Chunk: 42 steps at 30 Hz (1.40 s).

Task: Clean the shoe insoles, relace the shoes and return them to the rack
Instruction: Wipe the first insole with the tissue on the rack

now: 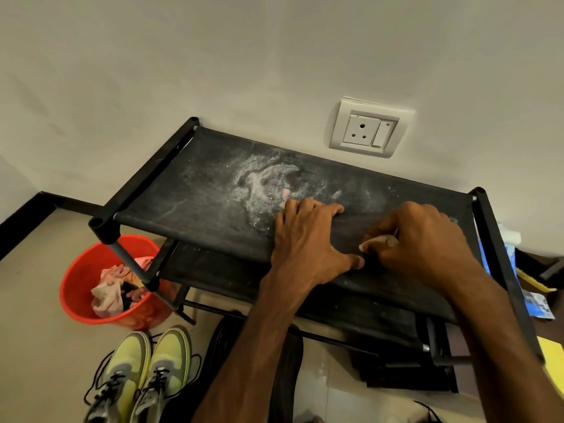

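Shoes point(131, 367): 2, yellow-green w/ grey, black laces point(160, 375) loose, side by side.

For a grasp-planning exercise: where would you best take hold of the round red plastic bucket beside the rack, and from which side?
Likely the left rim of the red plastic bucket, from above: it stands open and upright, and legs of the black shoe rack cross its right side.

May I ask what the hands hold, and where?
Right hand pinches a small pale object, grip point hidden; left hand rests flat on the black fabric rack shelf.
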Motion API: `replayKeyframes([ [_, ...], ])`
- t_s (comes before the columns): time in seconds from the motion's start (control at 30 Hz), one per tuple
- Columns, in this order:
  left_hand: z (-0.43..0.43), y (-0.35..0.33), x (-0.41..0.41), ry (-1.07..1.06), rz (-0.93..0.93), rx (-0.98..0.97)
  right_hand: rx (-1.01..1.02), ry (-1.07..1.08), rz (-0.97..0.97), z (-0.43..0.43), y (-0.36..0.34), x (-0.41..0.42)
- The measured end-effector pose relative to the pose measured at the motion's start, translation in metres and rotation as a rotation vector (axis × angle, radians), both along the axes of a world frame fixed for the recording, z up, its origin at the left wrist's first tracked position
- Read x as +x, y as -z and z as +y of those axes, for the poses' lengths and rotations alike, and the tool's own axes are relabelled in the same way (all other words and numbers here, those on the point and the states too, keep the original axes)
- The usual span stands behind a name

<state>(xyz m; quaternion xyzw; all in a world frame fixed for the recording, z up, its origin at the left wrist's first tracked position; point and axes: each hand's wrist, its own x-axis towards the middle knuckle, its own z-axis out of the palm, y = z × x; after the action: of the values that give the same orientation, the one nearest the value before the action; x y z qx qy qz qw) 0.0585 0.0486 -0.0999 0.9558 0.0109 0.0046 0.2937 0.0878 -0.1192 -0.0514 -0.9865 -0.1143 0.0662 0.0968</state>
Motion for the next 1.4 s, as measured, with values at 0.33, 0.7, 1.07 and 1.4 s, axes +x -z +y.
replayKeyframes([
  [0.33,-0.001,0.001,0.0,0.017,0.005,0.027,0.202,-0.017,-0.308,0.018,0.032,0.014],
  [0.7,-0.001,-0.003,-0.001,0.037,0.013,0.006,0.134,-0.061,-0.185,0.021,0.023,0.004],
  [1.07,0.001,-0.001,0.0,0.034,0.04,-0.019,0.113,-0.104,0.098,0.019,0.008,0.008],
  [1.4,-0.001,-0.003,-0.002,0.016,0.023,-0.004,0.277,0.168,-0.336,0.027,0.039,0.015],
])
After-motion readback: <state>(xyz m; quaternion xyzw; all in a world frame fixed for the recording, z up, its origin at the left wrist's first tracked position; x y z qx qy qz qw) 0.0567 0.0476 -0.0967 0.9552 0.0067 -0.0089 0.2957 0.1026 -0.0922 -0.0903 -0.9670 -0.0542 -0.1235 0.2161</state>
